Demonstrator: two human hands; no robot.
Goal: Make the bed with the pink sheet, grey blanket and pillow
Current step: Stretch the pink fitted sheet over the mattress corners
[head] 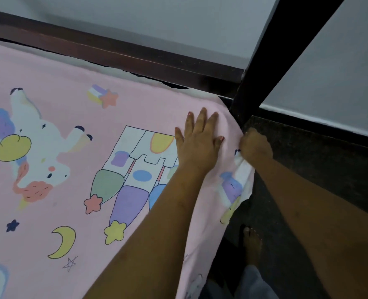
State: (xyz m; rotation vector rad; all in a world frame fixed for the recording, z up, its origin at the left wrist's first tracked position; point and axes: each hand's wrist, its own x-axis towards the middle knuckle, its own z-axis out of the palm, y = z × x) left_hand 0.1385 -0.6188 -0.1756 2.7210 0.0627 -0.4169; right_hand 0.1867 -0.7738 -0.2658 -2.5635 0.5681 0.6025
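left hand flat on pink sheet

Bare forearms, pink-polished nails on left hand, bare foot, grey trouser leg

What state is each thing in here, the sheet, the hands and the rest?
pink sheet: spread flat on the bed, right edge hanging over the side.
left hand: fingers straight, pressing flat on the sheet near the corner.
right hand: fingers curled, gripping the sheet's edge at the corner.
bed frame: uncovered along the far side.
foot: bare, on the dark floor.
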